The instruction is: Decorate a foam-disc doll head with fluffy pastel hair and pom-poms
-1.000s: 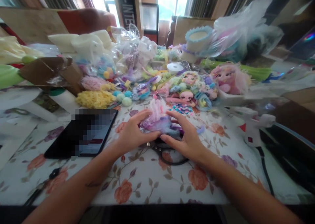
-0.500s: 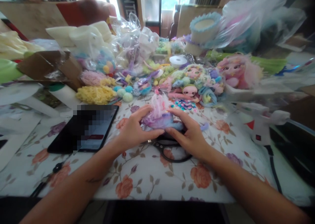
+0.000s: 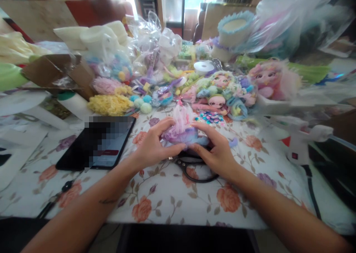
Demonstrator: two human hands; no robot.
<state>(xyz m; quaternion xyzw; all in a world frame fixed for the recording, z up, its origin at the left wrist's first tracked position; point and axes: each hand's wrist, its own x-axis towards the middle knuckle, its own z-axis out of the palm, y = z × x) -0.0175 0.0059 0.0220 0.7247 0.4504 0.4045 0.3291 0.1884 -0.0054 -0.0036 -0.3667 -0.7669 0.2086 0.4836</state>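
Between both hands is a small fluffy doll piece [image 3: 183,132], with pale pink strands on top and a lilac and blue base. My left hand [image 3: 154,140] closes on its left side, thumb along the near edge. From the right, my right hand [image 3: 215,149] grips it with thumb and fingers. The two thumb tips nearly meet in front. Beneath the piece lie scissors [image 3: 196,179] with black handles; their blades are hidden. Just beyond are loose shiny sequins [image 3: 210,117].
At left lies a tablet [image 3: 97,145], with a thread cone [image 3: 75,105] behind it. A white glue gun [image 3: 300,142] stands at right with its cord. Dolls [image 3: 265,79], yellow yarn [image 3: 111,104], pompoms and plastic bags crowd the back of the flowered tablecloth [image 3: 172,205].
The view has shifted slightly, so everything sits a little further right. Both hands keep their hold on the doll piece with hardly any movement.
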